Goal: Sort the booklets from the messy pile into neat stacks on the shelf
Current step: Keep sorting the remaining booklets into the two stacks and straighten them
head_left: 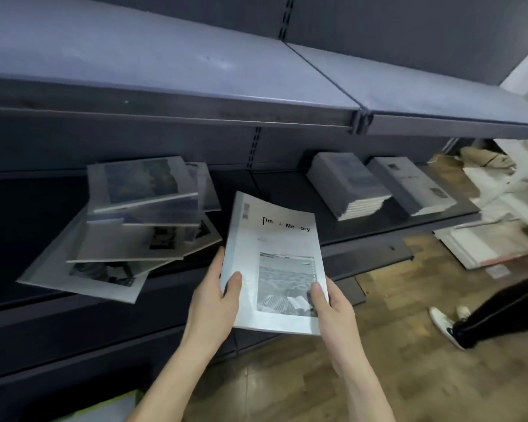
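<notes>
Both hands hold one booklet (275, 263) in front of the shelf (378, 226), out over its front edge. The left hand (214, 300) takes the lower left edge, thumb flat on the cover and the other fingers hidden beneath; the right hand (333, 303) takes the lower right corner the same way, thumb on the printed photograph. So each grip is closed on the booklet in a pinch, not wrapped round it. The top edge curls a little (the paper looks thin).

The messy pile (128, 226) lies up and to the left of the grip, its booklets fanned at odd angles, one corner hanging past the shelf edge. Two neat stacks sit up and to the right: the nearer stack (348, 187) and, just beyond it, the farther stack (415, 185).

To do this step well, I would match the cover to the right stack first; the farther one appears the likelier match, though blur prevents certainty. Then keep the booklet level, lower it squarely, and align edges before letting go.
</notes>
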Available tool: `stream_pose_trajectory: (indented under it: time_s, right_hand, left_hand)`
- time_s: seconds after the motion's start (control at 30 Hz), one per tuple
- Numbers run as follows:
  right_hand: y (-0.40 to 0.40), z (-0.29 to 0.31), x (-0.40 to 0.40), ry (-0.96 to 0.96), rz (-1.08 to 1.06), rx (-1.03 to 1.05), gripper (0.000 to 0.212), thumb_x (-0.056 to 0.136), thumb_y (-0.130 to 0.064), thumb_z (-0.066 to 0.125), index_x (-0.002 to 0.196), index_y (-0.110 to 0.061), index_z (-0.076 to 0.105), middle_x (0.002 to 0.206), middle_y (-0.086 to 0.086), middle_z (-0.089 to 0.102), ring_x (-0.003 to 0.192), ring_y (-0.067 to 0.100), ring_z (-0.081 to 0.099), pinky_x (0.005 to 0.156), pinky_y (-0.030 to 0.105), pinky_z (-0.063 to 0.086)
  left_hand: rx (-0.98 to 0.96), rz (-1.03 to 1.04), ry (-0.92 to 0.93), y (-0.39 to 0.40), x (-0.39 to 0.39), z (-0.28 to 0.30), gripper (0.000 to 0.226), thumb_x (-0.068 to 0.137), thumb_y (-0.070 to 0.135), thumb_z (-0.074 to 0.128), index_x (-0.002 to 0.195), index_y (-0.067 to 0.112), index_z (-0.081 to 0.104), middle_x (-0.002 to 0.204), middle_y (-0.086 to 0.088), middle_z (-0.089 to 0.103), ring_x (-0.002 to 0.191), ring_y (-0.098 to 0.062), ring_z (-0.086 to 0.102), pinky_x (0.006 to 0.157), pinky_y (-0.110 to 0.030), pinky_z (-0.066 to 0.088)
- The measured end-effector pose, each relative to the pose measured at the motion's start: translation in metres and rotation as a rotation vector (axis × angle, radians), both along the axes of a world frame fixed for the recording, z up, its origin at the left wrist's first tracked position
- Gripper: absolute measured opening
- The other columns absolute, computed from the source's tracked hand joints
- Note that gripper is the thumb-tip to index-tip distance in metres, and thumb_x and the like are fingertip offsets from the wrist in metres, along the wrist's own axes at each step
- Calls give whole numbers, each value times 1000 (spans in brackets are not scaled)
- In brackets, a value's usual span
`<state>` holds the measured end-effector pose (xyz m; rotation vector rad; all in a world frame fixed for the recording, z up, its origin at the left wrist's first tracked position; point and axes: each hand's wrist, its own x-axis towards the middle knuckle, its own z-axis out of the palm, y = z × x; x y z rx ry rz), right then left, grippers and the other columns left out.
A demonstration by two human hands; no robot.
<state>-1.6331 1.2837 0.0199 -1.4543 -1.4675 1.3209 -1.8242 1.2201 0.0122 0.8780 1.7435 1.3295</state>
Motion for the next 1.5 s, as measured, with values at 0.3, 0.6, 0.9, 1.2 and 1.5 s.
stream_pose_trajectory:
  time_s: [0.3,0.6,0.9,1.2,1.5]
  right_hand:
    - [8,12,101,67,-94,-14,37,99,-11,53,124,-38,62,108,-11,74,97,10,71,73,22,54]
    - [46,10,228,129,-189,138,38,98,-20,62,132,-36,59,114,-18,71,105,2,67,85,22,54]
    - [89,5,313,136,-253,202,37,101,-21,57,131,-40,58,115,-26,68,109,-4,62,89,22,49]
    - [180,-2,361,79,-257,221,39,102,-15,51,133,-39,55,115,-21,68,107,-2,64,81,14,50]
    - [305,5,393,-5,-230,235,39,102,-13,54,137,-28,54,115,-19,69,104,-4,65,77,8,49]
  left_hand:
    - [49,-100,8,40,98,12,58,101,30,50,154,35,26,136,27,47,102,26,48,72,1,41]
    - [110,-148,28,93,225,23,57,102,29,49,153,35,26,147,24,42,125,3,48,93,-15,40]
    - [118,-224,91,142,319,33,51,103,24,46,146,46,30,94,64,42,93,34,45,70,1,40]
    - [134,-278,245,235,362,21,50,90,30,59,135,44,43,115,20,62,104,2,59,79,-23,51]
    - [116,-287,326,351,396,17,81,76,38,72,144,42,28,120,6,44,106,1,47,87,-35,52]
